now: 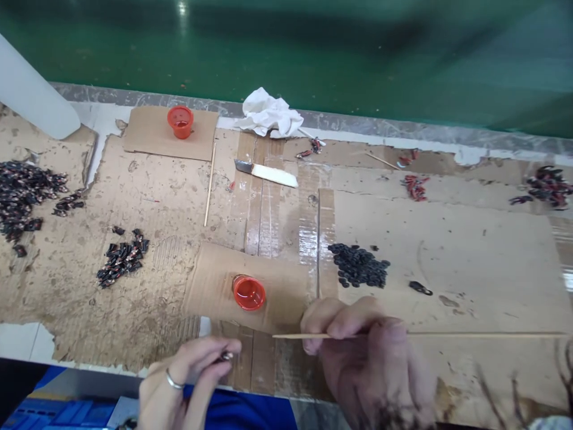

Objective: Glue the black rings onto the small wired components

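Bare cardboard beyond black rings; red cup amid the near edge.

Bench cover is brown corrugated cardboard, matt, rough, stained, w/ glossy clear tape strips down the middle. Thin stick in the right hand looks like pale bare wood, smooth; a second stick lies on the cardboard, same look. Near cup: orange plastic, shiny, wet-looking inside (far cup alike, ribbed). Left hand wears a bright metal ring and pinches a small dark piece, finish too small to tell. Knife: dull grey metal blade, white wrapped handle. Rag: crumpled white cloth or paper. Black beads: semi-gloss. Floor: glossy green.
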The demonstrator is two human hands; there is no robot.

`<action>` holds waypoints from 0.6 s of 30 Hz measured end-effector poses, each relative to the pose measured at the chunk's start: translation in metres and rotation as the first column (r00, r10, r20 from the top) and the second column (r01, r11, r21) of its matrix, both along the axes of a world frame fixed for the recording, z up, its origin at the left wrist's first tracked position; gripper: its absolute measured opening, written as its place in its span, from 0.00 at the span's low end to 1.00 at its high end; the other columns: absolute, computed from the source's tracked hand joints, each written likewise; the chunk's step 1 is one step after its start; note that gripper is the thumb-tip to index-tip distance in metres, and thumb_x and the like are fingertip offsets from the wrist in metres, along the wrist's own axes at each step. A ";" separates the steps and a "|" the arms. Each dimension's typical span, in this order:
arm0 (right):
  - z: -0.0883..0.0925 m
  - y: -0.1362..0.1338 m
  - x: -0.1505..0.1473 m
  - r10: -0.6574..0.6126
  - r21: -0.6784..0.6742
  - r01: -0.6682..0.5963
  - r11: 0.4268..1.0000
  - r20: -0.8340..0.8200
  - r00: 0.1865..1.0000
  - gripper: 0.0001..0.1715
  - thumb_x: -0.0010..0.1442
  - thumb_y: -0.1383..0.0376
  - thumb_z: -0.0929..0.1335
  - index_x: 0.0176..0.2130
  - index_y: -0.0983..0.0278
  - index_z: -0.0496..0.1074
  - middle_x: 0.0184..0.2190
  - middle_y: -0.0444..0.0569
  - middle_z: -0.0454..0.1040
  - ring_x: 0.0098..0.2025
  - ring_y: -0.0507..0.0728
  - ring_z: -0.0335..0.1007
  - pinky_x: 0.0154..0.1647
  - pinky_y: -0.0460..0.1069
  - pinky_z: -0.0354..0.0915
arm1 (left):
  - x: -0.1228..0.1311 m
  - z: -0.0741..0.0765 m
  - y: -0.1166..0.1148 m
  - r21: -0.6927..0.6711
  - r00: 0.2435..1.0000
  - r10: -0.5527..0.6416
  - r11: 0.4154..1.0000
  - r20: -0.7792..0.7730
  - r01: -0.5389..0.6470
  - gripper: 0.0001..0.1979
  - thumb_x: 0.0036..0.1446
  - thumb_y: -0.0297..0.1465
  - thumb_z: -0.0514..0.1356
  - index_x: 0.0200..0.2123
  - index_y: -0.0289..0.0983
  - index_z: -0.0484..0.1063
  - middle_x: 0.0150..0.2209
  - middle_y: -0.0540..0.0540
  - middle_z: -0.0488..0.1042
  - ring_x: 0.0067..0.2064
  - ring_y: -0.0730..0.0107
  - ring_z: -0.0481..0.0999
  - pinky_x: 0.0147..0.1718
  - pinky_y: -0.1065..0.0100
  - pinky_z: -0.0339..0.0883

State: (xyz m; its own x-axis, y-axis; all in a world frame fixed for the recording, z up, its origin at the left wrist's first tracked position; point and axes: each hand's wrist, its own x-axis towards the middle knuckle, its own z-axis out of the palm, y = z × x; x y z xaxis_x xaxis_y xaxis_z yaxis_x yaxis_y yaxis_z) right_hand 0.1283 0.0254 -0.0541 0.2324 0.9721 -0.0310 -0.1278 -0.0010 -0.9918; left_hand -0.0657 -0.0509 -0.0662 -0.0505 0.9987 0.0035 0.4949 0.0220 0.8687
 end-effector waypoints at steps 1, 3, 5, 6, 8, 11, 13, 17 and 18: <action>-0.001 -0.003 -0.002 -0.026 -0.006 0.026 1.000 0.000 1.000 0.25 0.77 0.55 0.61 0.29 0.56 0.72 0.18 0.42 0.66 0.16 0.55 0.63 0.15 0.50 0.60 | 0.008 0.000 0.000 -0.035 0.999 -0.002 0.999 0.048 0.004 0.11 0.72 0.32 0.58 0.53 0.49 0.75 0.41 0.52 0.91 0.37 0.67 0.91 0.42 0.76 0.86; -0.004 -0.008 -0.006 -0.042 -0.013 0.042 0.999 0.004 0.999 0.26 0.77 0.54 0.61 0.27 0.57 0.69 0.16 0.40 0.63 0.15 0.54 0.60 0.14 0.48 0.59 | 0.020 -0.002 0.002 -0.060 0.995 -0.010 0.998 0.097 0.016 0.10 0.74 0.32 0.57 0.50 0.48 0.77 0.40 0.52 0.91 0.38 0.69 0.91 0.43 0.77 0.85; -0.007 -0.012 -0.009 -0.048 -0.029 0.048 0.998 0.003 0.999 0.27 0.77 0.54 0.61 0.26 0.58 0.67 0.15 0.39 0.60 0.15 0.53 0.60 0.14 0.47 0.59 | 0.023 -0.005 0.005 -0.020 0.997 -0.043 0.999 0.069 0.044 0.09 0.73 0.31 0.57 0.48 0.47 0.78 0.38 0.52 0.91 0.38 0.70 0.91 0.41 0.77 0.85; -0.009 -0.013 -0.010 -0.055 -0.035 0.055 0.998 0.001 0.998 0.27 0.77 0.55 0.61 0.26 0.59 0.66 0.16 0.39 0.59 0.15 0.52 0.60 0.15 0.46 0.59 | 0.022 -0.006 0.007 0.009 0.996 -0.073 0.997 0.047 0.073 0.09 0.72 0.30 0.59 0.48 0.47 0.78 0.37 0.52 0.90 0.37 0.70 0.90 0.40 0.77 0.85; -0.011 -0.016 -0.010 -0.073 -0.044 0.072 0.996 -0.006 0.997 0.27 0.77 0.55 0.61 0.26 0.59 0.65 0.18 0.38 0.58 0.17 0.51 0.62 0.16 0.46 0.61 | 0.019 -0.008 0.012 0.079 0.994 -0.113 0.991 0.001 0.112 0.09 0.71 0.29 0.61 0.47 0.46 0.79 0.36 0.52 0.90 0.35 0.69 0.90 0.37 0.76 0.85; -0.012 -0.019 -0.010 -0.084 -0.044 0.083 0.996 -0.025 0.996 0.26 0.78 0.56 0.61 0.27 0.60 0.65 0.21 0.38 0.58 0.19 0.50 0.64 0.18 0.45 0.62 | 0.013 -0.005 0.021 0.138 0.980 -0.184 0.971 -0.077 0.193 0.08 0.72 0.29 0.60 0.46 0.44 0.80 0.35 0.51 0.90 0.34 0.69 0.90 0.36 0.76 0.85; -0.012 -0.021 -0.009 -0.067 -0.056 0.064 0.996 -0.042 0.997 0.25 0.78 0.57 0.61 0.29 0.60 0.66 0.23 0.38 0.59 0.20 0.49 0.66 0.20 0.45 0.63 | 0.012 -0.002 0.027 0.141 0.964 -0.223 0.960 -0.144 0.243 0.08 0.73 0.31 0.59 0.44 0.43 0.80 0.34 0.51 0.90 0.32 0.70 0.90 0.36 0.79 0.84; -0.014 -0.024 -0.010 -0.006 -0.076 0.001 0.997 -0.068 0.998 0.24 0.80 0.57 0.59 0.31 0.59 0.68 0.23 0.39 0.59 0.23 0.50 0.66 0.22 0.46 0.63 | 0.013 -0.003 0.024 0.130 0.968 -0.208 0.966 -0.137 0.226 0.07 0.73 0.32 0.59 0.46 0.44 0.79 0.34 0.52 0.90 0.32 0.69 0.90 0.37 0.78 0.85; -0.014 -0.024 -0.010 0.002 -0.073 -0.007 0.997 -0.070 0.998 0.24 0.80 0.57 0.59 0.31 0.59 0.69 0.23 0.39 0.59 0.23 0.51 0.65 0.22 0.47 0.63 | 0.013 -0.005 0.021 0.115 0.973 -0.201 0.970 -0.110 0.214 0.08 0.73 0.31 0.59 0.47 0.45 0.79 0.36 0.52 0.91 0.33 0.68 0.91 0.38 0.77 0.85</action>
State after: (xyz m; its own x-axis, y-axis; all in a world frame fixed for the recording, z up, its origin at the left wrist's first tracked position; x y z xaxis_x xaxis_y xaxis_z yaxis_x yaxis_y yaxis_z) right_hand 0.1184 0.0010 -0.0683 0.2228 0.9677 -0.1179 -0.1969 -0.0737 -0.9776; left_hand -0.0527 -0.0297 -0.0716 0.1646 0.9786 0.1233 0.5588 -0.1955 0.8059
